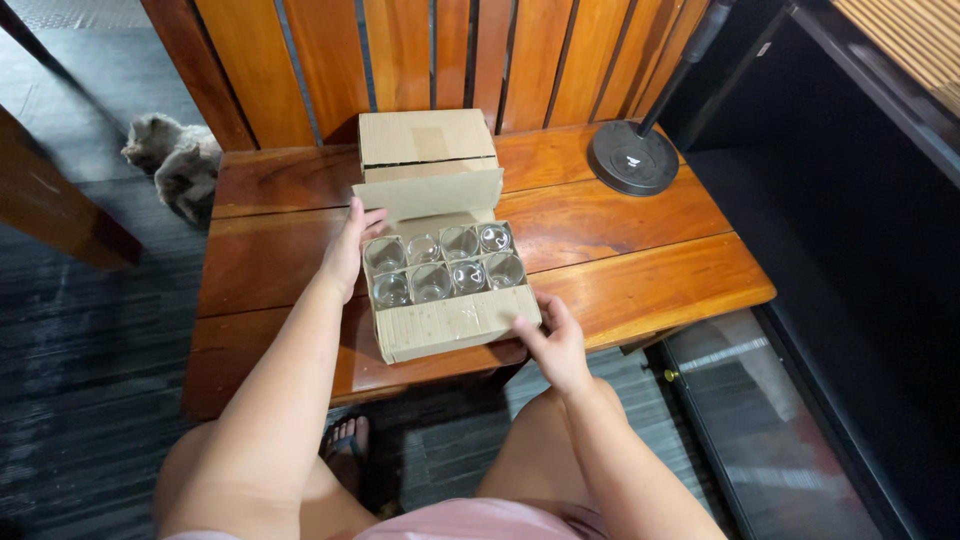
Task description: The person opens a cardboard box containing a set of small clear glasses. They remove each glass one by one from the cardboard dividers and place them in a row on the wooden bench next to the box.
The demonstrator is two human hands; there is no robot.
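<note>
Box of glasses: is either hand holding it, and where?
Both touch the box: left hand flat on its left side, right hand at the near right corner. A closed grip cannot be told.

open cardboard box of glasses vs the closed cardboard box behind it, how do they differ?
The open brown cardboard box has its flaps folded out and shows eight clear glasses in a divider; the closed brown cardboard box shows nothing inside. The open one sits nearer, with the left hand and right hand on it; the closed one is untouched. Both rest on the wooden table.

A single head-worn camera looks steeply down from close above the person's lap onto the wooden bench (620, 260), facing the slatted backrest (450, 60) behind it.
</note>
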